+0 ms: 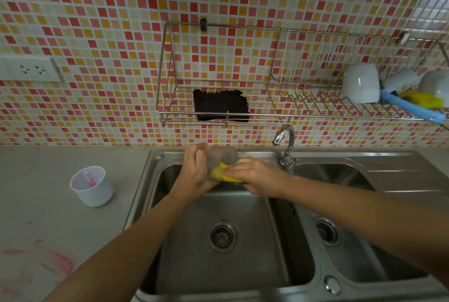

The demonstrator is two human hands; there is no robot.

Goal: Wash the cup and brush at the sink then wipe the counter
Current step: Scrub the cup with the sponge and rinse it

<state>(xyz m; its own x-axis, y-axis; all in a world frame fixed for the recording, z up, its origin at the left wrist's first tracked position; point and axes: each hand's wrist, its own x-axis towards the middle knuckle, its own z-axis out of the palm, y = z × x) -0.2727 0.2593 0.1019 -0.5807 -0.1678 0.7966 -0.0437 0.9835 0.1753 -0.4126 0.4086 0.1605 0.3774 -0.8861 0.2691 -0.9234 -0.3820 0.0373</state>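
Observation:
Over the back of the left sink basin (218,265), my left hand (195,171) grips a clear cup (222,158) that lies tilted on its side. My right hand (255,176) presses a yellow sponge (224,174) against the cup's lower side. A second, white plastic cup (91,186) with pink smears inside stands upright on the grey counter (60,216) left of the sink. Pink stains (56,261) mark the counter near its front left. A blue-handled brush (410,108) lies on the wire wall rack at the right.
The faucet (286,142) stands between the two basins, spout turned left; no water is visible. A wire rack (218,107) on the tiled wall holds a dark cloth (222,104) and white mugs (360,82). A wall socket (30,69) is at the left.

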